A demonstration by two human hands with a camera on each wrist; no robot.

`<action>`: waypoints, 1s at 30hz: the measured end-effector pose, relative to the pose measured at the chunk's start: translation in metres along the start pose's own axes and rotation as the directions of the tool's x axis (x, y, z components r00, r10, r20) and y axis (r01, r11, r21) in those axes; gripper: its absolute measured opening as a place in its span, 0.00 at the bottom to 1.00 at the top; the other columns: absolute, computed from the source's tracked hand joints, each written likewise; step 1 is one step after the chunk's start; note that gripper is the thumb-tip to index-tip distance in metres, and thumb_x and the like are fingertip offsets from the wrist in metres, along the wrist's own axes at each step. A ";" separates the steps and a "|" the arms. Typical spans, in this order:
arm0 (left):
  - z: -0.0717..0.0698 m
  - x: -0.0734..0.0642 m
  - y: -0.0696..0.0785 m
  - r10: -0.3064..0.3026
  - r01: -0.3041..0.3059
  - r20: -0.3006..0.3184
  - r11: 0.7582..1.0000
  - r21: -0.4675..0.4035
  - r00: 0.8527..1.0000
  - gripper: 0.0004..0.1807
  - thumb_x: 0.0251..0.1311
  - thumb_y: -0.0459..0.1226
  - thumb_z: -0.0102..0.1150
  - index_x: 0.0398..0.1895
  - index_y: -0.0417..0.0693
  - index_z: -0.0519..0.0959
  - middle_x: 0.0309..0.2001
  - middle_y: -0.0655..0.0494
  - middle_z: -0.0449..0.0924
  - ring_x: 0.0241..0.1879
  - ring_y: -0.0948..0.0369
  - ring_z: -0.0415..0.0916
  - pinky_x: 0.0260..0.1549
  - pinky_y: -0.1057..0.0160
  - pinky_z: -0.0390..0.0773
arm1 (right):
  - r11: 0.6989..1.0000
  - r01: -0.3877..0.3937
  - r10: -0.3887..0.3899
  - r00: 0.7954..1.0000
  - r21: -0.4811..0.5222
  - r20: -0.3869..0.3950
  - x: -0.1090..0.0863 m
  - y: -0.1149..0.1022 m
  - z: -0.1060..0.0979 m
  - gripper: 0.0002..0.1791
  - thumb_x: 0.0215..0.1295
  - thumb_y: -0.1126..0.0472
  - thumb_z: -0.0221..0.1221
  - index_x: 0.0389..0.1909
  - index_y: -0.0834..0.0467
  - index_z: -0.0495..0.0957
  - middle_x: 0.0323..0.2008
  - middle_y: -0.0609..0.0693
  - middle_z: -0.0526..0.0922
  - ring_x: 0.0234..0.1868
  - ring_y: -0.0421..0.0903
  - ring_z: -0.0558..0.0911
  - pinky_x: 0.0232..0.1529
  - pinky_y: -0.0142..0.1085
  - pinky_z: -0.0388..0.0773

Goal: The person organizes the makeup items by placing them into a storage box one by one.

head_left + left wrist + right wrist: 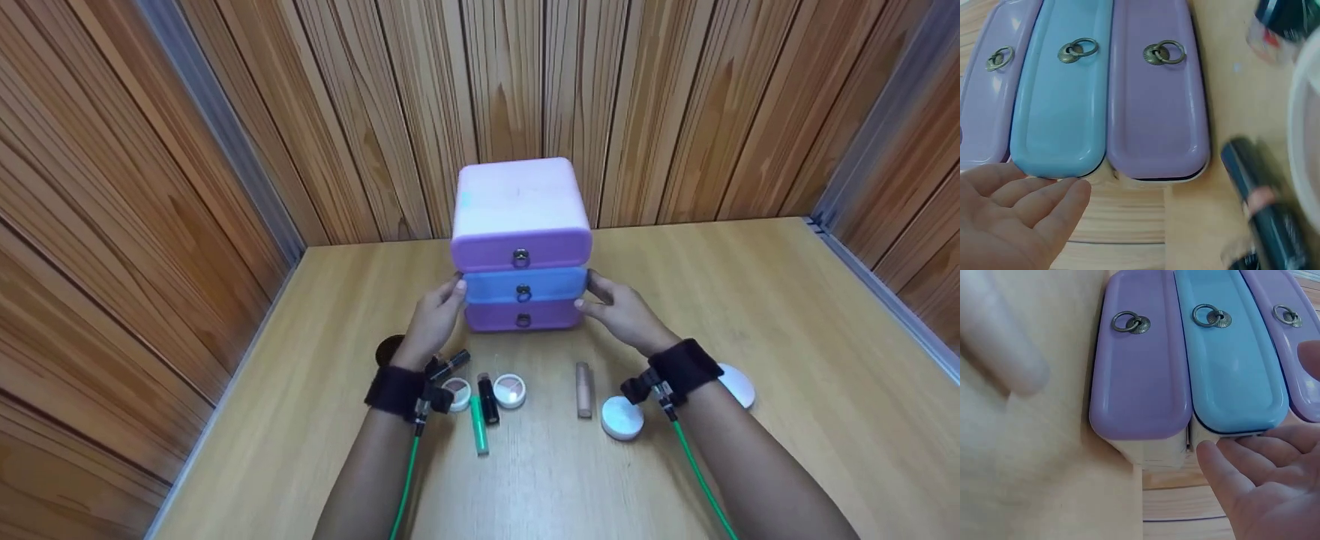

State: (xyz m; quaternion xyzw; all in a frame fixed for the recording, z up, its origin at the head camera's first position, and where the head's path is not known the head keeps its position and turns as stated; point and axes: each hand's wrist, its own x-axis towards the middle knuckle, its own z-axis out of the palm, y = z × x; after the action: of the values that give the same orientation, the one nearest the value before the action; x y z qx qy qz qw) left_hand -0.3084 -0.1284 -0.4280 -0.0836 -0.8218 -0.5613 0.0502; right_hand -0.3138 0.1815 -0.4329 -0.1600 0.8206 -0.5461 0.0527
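Observation:
A small chest with three drawers [517, 199] stands near the back of the table, with a pale pink top. Its upper drawer [487, 256] is purple, the middle drawer [487, 288] blue and the lower drawer [491, 318] purple, each with a ring pull. All three fronts sit flush. My left hand [437, 319] is at the chest's left side, its fingers [1061, 211] extended against the blue drawer's end. On the opposite side, my right hand [628, 316] reaches with extended fingers [1252, 461] to the blue drawer's other end.
In front of the chest lie a green tube [478, 427], a black tube [487, 401], a pinkish tube [583, 390] and two small round pots, one of them a white-rimmed pot [510, 391]. A white round container [622, 418] sits by my right wrist. Wooden panels [502, 97] rise behind.

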 end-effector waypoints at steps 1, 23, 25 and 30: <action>0.002 -0.001 0.001 0.004 -0.004 0.003 1.000 0.005 1.000 0.30 0.74 0.49 0.43 0.70 0.40 0.63 0.68 0.48 0.64 0.68 0.54 0.61 0.65 0.58 0.61 | 1.000 -0.005 0.005 1.000 0.001 -0.009 -0.001 0.001 -0.001 0.38 0.73 0.59 0.54 0.75 0.66 0.45 0.73 0.60 0.52 0.74 0.53 0.53 0.69 0.49 0.55; 0.038 -0.017 0.029 0.058 -0.059 0.044 0.998 0.032 0.997 0.32 0.73 0.49 0.47 0.72 0.39 0.59 0.71 0.50 0.60 0.69 0.58 0.58 0.65 0.62 0.60 | 0.999 -0.009 0.003 0.987 -0.038 -0.158 -0.040 0.006 -0.025 0.38 0.72 0.55 0.55 0.75 0.63 0.50 0.72 0.61 0.57 0.71 0.55 0.60 0.64 0.48 0.64; 0.039 -0.018 0.030 0.057 -0.058 0.034 0.998 0.034 0.998 0.31 0.73 0.48 0.47 0.71 0.39 0.61 0.70 0.49 0.61 0.68 0.58 0.59 0.65 0.63 0.60 | 0.998 -0.026 0.014 0.983 -0.065 -0.183 -0.043 0.006 -0.024 0.38 0.72 0.52 0.56 0.74 0.62 0.52 0.71 0.60 0.59 0.70 0.56 0.62 0.63 0.49 0.66; 0.039 -0.022 0.031 0.046 -0.047 0.025 0.998 0.034 0.999 0.30 0.73 0.47 0.48 0.71 0.40 0.61 0.69 0.49 0.62 0.68 0.58 0.60 0.65 0.63 0.60 | 0.991 -0.052 0.025 0.976 -0.122 -0.217 -0.047 0.003 -0.023 0.38 0.71 0.47 0.55 0.73 0.62 0.56 0.69 0.60 0.63 0.68 0.56 0.65 0.62 0.49 0.67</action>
State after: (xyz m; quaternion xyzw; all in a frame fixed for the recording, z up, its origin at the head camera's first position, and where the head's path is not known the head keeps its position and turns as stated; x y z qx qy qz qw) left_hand -0.2801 -0.0828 -0.4179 -0.1088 -0.8298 -0.5446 0.0547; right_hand -0.2760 0.2174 -0.4309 -0.0869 0.8576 -0.5057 -0.0362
